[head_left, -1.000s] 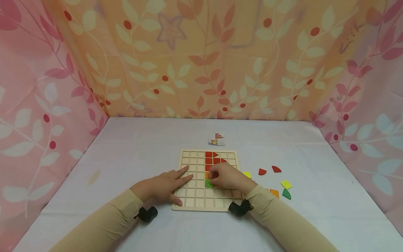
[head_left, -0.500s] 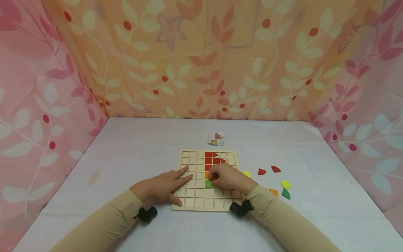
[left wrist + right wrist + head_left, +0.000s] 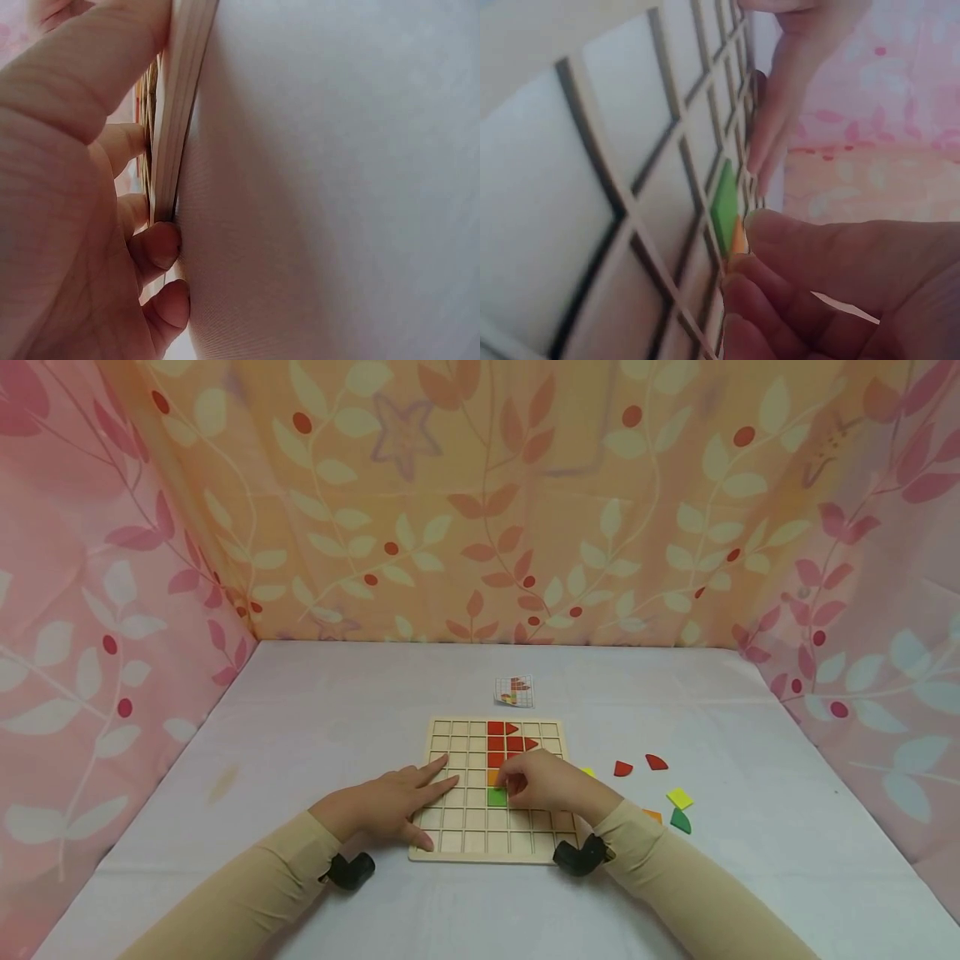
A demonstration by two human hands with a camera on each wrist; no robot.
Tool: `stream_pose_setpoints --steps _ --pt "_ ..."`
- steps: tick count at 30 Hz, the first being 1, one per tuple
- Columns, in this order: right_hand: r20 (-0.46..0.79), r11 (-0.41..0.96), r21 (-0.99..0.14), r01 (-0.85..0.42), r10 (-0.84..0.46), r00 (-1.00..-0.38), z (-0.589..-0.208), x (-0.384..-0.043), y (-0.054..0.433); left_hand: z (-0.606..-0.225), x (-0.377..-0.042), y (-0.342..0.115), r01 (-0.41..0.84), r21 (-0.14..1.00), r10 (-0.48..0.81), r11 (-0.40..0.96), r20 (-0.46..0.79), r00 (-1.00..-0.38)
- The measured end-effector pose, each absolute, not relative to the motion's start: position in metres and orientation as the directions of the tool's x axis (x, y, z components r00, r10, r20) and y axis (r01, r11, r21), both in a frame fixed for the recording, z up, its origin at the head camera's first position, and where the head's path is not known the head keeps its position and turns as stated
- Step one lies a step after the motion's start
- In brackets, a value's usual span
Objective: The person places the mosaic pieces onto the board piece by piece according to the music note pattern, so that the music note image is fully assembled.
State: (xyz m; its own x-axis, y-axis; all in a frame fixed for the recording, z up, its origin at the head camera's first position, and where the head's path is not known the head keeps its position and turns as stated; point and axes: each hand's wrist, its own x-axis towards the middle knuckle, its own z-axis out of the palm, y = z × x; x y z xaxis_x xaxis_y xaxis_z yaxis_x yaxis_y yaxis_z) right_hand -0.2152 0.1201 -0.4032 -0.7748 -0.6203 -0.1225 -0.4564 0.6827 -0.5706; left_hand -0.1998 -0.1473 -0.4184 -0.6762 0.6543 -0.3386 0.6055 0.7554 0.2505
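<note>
My left hand (image 3: 390,806) lies with spread fingers on the left part of a wooden grid board (image 3: 450,841). The left wrist view shows fingers along the board's edge (image 3: 180,112). Over the board's middle is my right hand (image 3: 543,783), its fingers curled and thumb close to the index finger. Its fingertips are beside a green square tile (image 3: 497,797) and an orange tile (image 3: 492,777), both lying in the grid. In the right wrist view the thumb (image 3: 769,229) is near the green tile (image 3: 724,210). Whether a piece is between the fingertips is hidden.
Red tiles (image 3: 496,744) fill several cells toward the board's far side. A small pattern card (image 3: 514,691) lies beyond it. Loose pieces lie at the right: red quarter-circles (image 3: 656,762), a yellow square (image 3: 680,798), a green piece (image 3: 681,821) and an orange piece (image 3: 652,816).
My right hand has shifted slightly to the right, uncovering more of the green tile. Its sleeve now covers more of the loose orange pieces. My left hand has stayed in place.
</note>
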Motion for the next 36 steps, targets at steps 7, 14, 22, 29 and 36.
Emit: stream_pose_setpoints --steps 7,14,22,29,36 --pt "-0.105 0.713 -0.582 -0.392 -0.543 -0.833 -0.392 -0.221 0.143 -0.419 -0.2 -0.148 0.613 0.25 0.661 0.749 -0.333 -0.673" --pt "-0.109 0.751 -0.585 -0.307 -0.448 -0.887 -0.384 -0.227 0.178 -0.42 -0.201 -0.149 0.622 0.243 0.667 0.744 -0.329 -0.669" --pt "-0.131 0.767 -0.603 -0.218 -0.365 -0.922 -0.383 -0.229 0.221 -0.421 -0.201 -0.149 0.61 0.261 0.663 0.748 -0.337 -0.669" --pt "-0.18 0.799 -0.582 -0.151 -0.308 -0.934 -0.388 -0.222 0.25 -0.42 -0.2 -0.149 0.603 0.26 0.656 0.754 -0.341 -0.674" --pt "-0.293 0.825 -0.554 -0.113 -0.32 -0.901 -0.398 -0.207 0.269 -0.421 -0.201 -0.149 0.593 0.255 0.645 0.763 -0.342 -0.683"
